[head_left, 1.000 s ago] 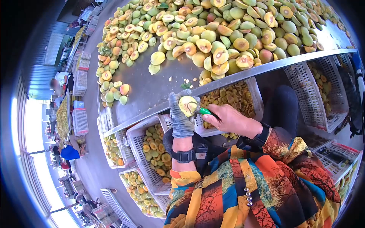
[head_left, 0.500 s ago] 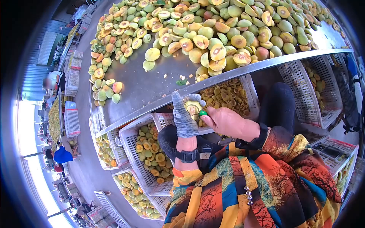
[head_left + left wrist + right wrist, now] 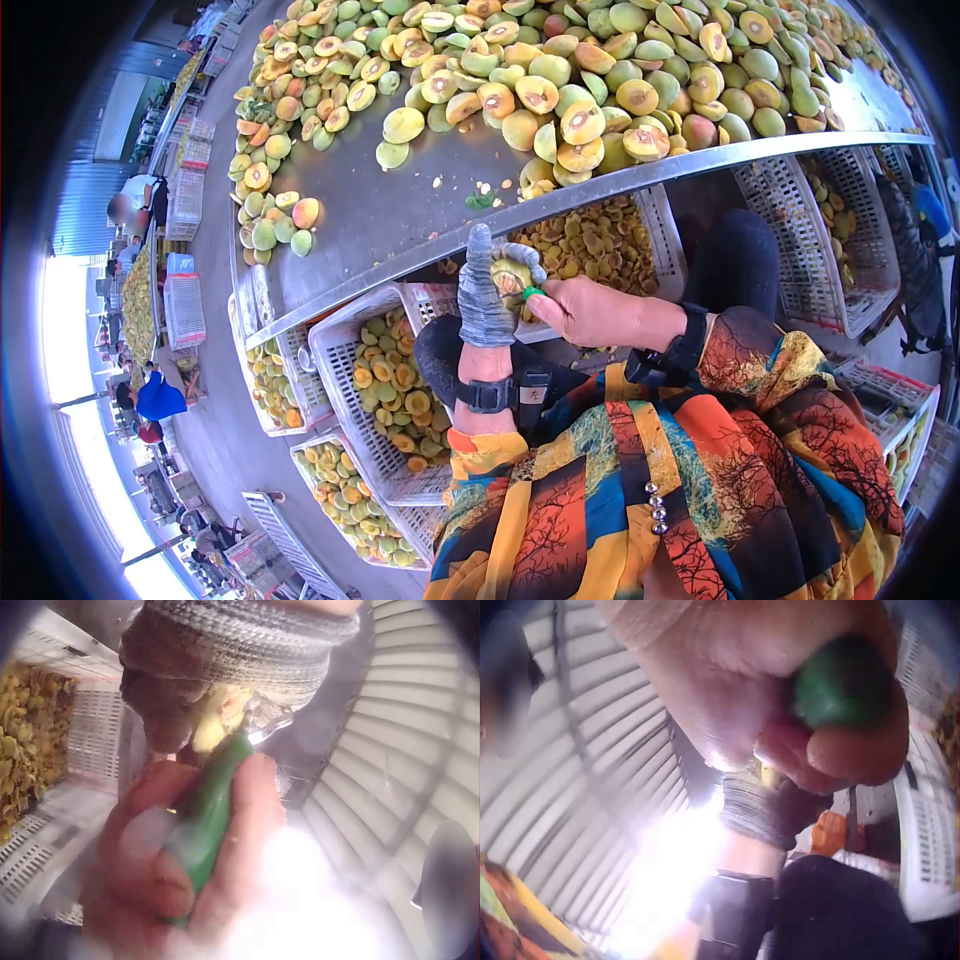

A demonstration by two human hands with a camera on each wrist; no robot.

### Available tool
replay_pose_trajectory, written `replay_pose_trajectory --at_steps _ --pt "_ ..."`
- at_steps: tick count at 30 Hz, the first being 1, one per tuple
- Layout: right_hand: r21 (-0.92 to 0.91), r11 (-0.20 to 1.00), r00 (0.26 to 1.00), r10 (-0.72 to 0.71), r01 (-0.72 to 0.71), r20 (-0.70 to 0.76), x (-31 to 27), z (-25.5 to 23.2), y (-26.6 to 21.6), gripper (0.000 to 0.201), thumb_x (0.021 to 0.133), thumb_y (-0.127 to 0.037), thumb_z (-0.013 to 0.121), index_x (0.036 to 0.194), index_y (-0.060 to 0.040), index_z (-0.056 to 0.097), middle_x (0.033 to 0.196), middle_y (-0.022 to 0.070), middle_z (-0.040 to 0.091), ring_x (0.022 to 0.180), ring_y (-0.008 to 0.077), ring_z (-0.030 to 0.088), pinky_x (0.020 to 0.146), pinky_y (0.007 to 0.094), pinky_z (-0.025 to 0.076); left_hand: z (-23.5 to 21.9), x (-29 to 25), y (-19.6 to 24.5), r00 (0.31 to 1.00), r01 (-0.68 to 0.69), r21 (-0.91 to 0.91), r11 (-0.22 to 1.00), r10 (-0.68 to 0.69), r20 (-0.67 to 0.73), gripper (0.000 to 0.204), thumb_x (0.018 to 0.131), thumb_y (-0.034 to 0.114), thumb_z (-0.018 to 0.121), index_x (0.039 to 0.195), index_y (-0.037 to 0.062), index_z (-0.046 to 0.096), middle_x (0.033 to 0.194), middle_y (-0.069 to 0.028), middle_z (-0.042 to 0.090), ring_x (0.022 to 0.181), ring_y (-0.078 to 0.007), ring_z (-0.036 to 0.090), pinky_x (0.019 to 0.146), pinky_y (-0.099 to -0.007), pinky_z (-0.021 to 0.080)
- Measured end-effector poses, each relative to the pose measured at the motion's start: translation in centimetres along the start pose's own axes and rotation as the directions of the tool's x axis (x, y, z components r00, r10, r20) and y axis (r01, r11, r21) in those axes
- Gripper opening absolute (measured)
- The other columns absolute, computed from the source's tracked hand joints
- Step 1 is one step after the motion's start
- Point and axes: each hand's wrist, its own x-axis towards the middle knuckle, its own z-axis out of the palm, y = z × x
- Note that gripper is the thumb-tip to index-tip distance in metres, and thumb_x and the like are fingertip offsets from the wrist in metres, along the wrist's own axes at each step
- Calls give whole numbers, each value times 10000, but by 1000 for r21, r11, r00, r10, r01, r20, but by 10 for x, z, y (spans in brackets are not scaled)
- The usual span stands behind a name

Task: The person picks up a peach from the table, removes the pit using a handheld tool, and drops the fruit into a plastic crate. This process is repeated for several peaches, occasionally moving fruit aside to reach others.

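Note:
In the head view my left hand [image 3: 486, 305], in a grey knit glove, holds a halved yellow-green peach [image 3: 512, 272] with its reddish cut face showing. My bare right hand [image 3: 605, 318] grips a green-handled pitting tool [image 3: 532, 293] at the fruit's cut side. From the left wrist, the green handle [image 3: 214, 806] lies between thumb and fingers, and its curved metal end [image 3: 270, 729] meets the yellow flesh [image 3: 219, 716] under the glove. The right wrist view shows the handle's rounded butt [image 3: 844, 686] within the curled bare fingers; the fruit there is mostly hidden.
A metal table [image 3: 370, 215] heaped with halved peaches [image 3: 640, 95] stands ahead, its raised rim [image 3: 590, 195] just beyond my hands. Below are a crate of thin peach pieces [image 3: 590, 245], a crate of halves [image 3: 400, 390] at left, and another crate [image 3: 800, 250] at right.
The peach half has turned in the gloved hand, its cut face now tilting more toward the tool. Both hands stay together near the table rim, and the tool stays at the fruit.

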Motion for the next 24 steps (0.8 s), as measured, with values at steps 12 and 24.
replay_pose_trajectory --at_steps 12,24 --pt "-153 983 978 -126 101 -164 1 10 -1 338 894 -296 411 815 28 473 548 223 523 493 377 535 471 430 438 5 -3 0 998 -9 -125 992 1 -65 601 815 585 419 721 19 595 647 -104 598 555 -233 575 519 -315 495" --pt "-173 983 953 5 -60 -304 -5 13 -18 313 881 -263 443 821 44 465 599 252 538 562 415 544 524 462 442 11 3 -15 939 -277 -141 951 236 -251 546 835 559 413 794 40 574 672 -74 589 574 -197 579 510 -293 491"
